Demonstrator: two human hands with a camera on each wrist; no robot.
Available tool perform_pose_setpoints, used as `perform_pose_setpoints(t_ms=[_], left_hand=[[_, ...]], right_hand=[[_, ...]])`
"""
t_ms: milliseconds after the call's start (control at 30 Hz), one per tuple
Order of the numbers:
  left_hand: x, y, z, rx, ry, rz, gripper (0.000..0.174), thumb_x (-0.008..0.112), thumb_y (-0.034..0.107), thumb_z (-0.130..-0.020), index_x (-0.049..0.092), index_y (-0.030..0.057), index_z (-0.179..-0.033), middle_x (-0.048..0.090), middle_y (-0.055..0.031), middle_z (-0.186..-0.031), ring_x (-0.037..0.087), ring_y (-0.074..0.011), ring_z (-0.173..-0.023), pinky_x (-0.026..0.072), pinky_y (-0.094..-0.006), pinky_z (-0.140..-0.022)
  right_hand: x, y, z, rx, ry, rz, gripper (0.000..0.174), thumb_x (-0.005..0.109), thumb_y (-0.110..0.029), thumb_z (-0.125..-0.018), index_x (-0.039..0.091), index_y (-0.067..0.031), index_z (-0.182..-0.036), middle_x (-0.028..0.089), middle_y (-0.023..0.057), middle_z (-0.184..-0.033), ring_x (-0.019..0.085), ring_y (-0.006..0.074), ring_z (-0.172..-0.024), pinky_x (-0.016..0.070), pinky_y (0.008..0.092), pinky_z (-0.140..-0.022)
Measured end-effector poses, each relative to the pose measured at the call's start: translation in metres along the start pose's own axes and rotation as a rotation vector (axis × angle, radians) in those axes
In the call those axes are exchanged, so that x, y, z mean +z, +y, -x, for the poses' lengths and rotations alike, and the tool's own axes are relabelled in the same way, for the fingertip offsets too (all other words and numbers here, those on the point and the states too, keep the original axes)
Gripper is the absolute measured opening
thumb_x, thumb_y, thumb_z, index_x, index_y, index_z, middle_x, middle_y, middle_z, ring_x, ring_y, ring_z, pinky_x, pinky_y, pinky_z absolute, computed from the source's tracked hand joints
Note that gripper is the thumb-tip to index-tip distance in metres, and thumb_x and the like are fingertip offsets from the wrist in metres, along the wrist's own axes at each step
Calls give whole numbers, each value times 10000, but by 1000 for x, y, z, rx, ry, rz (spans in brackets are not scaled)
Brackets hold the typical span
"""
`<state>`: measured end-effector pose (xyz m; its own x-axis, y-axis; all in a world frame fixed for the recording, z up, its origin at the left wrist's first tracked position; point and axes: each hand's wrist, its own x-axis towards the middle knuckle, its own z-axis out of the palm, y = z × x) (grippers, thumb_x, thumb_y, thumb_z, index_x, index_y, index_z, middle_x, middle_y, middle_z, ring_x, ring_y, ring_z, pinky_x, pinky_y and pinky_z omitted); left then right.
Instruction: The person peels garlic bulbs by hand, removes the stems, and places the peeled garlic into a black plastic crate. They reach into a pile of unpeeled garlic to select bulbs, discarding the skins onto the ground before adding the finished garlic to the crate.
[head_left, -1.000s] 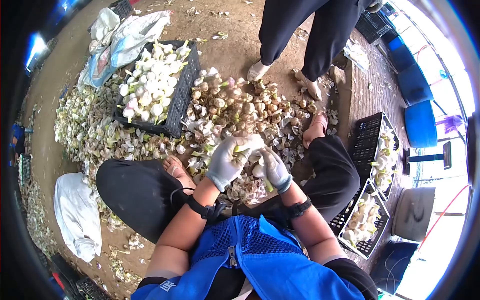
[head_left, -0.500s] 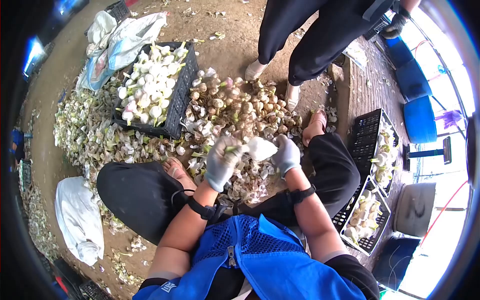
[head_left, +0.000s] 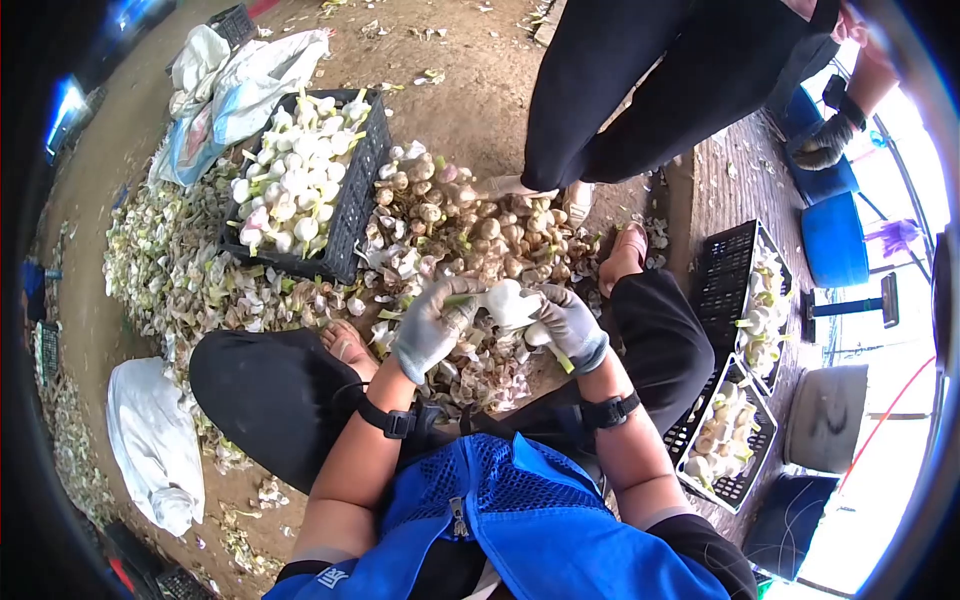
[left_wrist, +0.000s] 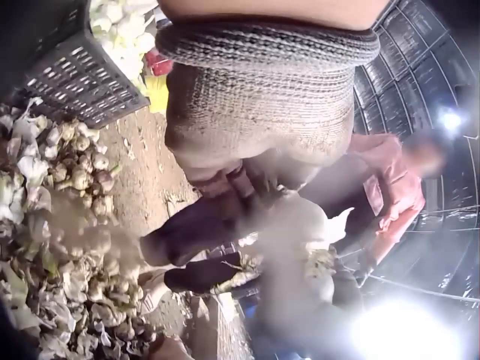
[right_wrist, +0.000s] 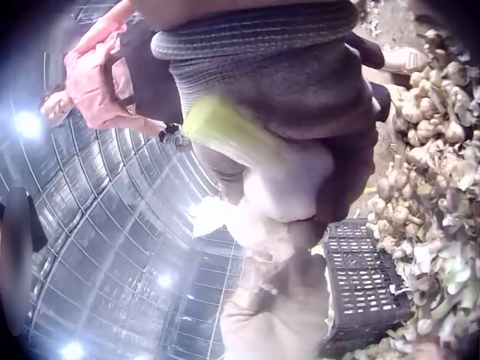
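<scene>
Left hand [head_left: 428, 328], fingers curled round the stem [head_left: 461, 299], points a garlic bulb [head_left: 508, 302] crosswise at the right hand [head_left: 575, 325]; there curled fingers grip another bulb [head_left: 538, 335].

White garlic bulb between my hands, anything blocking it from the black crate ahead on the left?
Nothing visible blocks it. Loose garlic skins lie low between the white bulb and the black crate; only the crate's side wall would probably need clearing.
</scene>
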<state>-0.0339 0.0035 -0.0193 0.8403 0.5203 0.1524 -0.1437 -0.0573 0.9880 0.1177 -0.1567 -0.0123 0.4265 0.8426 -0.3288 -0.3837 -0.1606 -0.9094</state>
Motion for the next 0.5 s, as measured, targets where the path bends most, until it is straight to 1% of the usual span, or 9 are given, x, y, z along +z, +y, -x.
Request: perform_pose_setpoints(t_ms=[33,67,167,200,267,300,367,467,500], left_hand=[[-6,6,1,-361,-71,226,177,571,82,-905,597,37,-1075,651,-56,-991,625,-102,-794,544,-281,-705],[-6,5,0,-360,-64,226,177,571,82,-905,597,37,-1075,651,-56,-991,625,-102,-794,544,-281,-705],[1,-7,-1,-498,107,993,237,582,144,-897,560,24,-1100,656,-111,-958,670,-215,-782,581,-372,-670],[-2,-17,0,-493,119,993,237,582,144,-897,560,24,-1100,656,-111,-958,670,-215,-782,581,-372,-670],[-9,-31,0,-488,84,1075,274,576,163,-899,534,20,-1129,654,-121,-962,670,-229,-776,580,-370,-667],[-8,-22,-2,-490,146,1102,213,544,140,-913,565,2,-1073,643,-108,-903,656,-233,-750,576,-381,-664],[-10,-18,-3,-527,183,1157,204,537,142,-915,568,-5,-1053,637,-103,-860,647,-224,-717,574,-382,-651],[-13,-28,-3,-615,244,1210,191,524,154,-913,578,-9,-996,612,-87,-762,626,-208,-652,571,-392,-616],[-14,-29,-3,-643,235,1206,190,524,158,-910,580,-8,-985,612,-84,-754,625,-211,-650,572,-390,-612]], right_hand=[[1,1,2,6,-6,-57,387,650,-376,-862,609,-33,-1036,623,10,-857,564,107,-695,466,265,-590],[5,0,5,12,-12,-113,380,664,-367,-854,612,-34,-1029,623,14,-853,565,115,-686,465,272,-582],[24,-4,23,-176,-252,-892,298,588,-354,-871,596,-56,-860,575,54,-683,536,180,-549,403,262,-454],[31,-10,15,-505,-530,-997,302,526,-352,-887,567,-64,-806,566,73,-678,533,190,-548,393,292,-417],[15,0,18,-296,-574,-993,240,532,-274,-886,588,-42,-918,600,96,-776,568,207,-598,441,326,-426],[-3,-4,24,84,-283,-595,280,531,-208,-885,573,-28,-1094,637,155,-895,638,272,-722,515,337,-541],[-5,3,11,40,-231,1046,549,609,-223,-825,422,-60,-1315,601,232,-1091,641,329,-922,526,367,-733],[7,10,5,150,23,1435,811,760,-297,-714,337,-83,-1371,582,198,-1109,633,328,-884,507,391,-780],[7,9,3,-99,112,1279,843,782,-308,-693,337,-107,-1380,584,181,-1100,629,326,-870,509,377,-767]])
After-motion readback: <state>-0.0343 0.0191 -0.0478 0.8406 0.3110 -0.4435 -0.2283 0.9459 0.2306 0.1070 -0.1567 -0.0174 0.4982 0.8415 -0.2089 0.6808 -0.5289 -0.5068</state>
